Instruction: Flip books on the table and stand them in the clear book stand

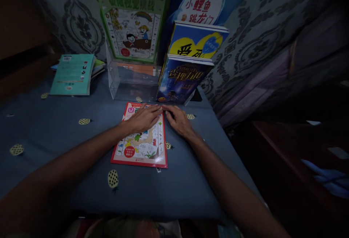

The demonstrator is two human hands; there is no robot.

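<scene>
A red-bordered picture book (148, 149) lies flat on the cloth-covered table, its cover showing a drawn scene and a red round badge. Across its upper part rests my left hand (145, 117), palm down with the fingers stretched to the right. My right hand (178, 120) is at the book's upper right corner, fingers reaching left until the tips meet those of my left hand. Its thumb stands apart from the bent fingers, and neither hand visibly grips anything. Part of the cover's title is hidden under my left hand.
Just behind the book stands a clear acrylic rack (128, 91). It holds a green-edged picture book (133, 36), a dark blue book (184, 78) and other blue books (197, 36). A teal book (72, 74) tops a small pile at left. The table's right edge (240, 158) drops beside dark furniture.
</scene>
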